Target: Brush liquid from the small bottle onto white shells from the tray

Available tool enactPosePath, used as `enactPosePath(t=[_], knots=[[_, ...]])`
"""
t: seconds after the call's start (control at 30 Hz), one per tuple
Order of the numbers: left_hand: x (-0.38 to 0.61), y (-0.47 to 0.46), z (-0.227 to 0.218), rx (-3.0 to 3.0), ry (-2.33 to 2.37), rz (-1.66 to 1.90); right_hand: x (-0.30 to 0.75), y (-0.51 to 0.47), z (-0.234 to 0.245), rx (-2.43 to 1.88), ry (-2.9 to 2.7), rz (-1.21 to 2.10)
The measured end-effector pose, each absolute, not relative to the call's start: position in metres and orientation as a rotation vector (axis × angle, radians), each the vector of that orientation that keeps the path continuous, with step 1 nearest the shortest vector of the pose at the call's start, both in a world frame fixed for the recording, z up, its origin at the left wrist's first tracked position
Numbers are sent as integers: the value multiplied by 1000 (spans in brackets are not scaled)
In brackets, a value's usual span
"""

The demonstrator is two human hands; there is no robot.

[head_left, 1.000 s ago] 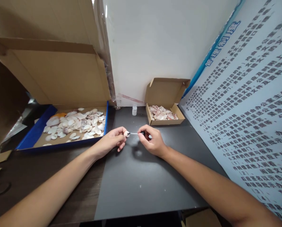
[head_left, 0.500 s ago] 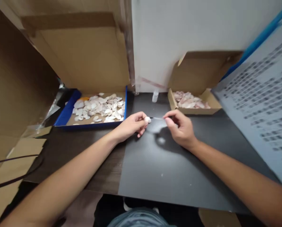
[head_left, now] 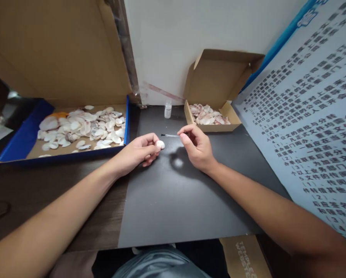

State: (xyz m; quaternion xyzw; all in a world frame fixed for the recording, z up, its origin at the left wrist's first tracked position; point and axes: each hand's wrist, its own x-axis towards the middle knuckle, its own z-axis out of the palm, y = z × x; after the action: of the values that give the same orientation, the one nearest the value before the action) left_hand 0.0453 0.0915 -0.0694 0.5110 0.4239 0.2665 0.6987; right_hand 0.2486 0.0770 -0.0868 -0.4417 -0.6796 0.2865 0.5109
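My left hand (head_left: 144,150) pinches a small white seashell (head_left: 160,144) between thumb and fingers, above the dark mat. In my right hand (head_left: 196,146) is a thin brush (head_left: 170,135) with a clear stem and a dark tip; its top end is hidden by my fingers. The brush tip points left, just above the shell, with a small gap between them. Behind the hands, a small bottle (head_left: 167,111) with whitish contents stands upright on the mat.
To the left, a blue-edged box (head_left: 128,119) holds many pale shells (head_left: 82,127). A cardboard box (head_left: 233,126) with pinkish shells (head_left: 209,115) stands at the back right. A large printed sheet (head_left: 306,116) leans along the right side of the grey mat (head_left: 161,208).
The view has shifted, so the scene sits further left. The brush tip, earlier at the shell's edge, is now a little above and apart from it. Both hands keep their holds.
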Motion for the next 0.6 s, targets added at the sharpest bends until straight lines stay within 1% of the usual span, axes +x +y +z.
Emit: enactPosePath(t=[0.17, 0.6], knots=[[48, 91, -67, 1119, 955, 591, 250, 77, -87, -1046, -1656, 719], [47, 91, -70, 1165, 961, 588, 248, 74, -86, -1062, -1738, 657]])
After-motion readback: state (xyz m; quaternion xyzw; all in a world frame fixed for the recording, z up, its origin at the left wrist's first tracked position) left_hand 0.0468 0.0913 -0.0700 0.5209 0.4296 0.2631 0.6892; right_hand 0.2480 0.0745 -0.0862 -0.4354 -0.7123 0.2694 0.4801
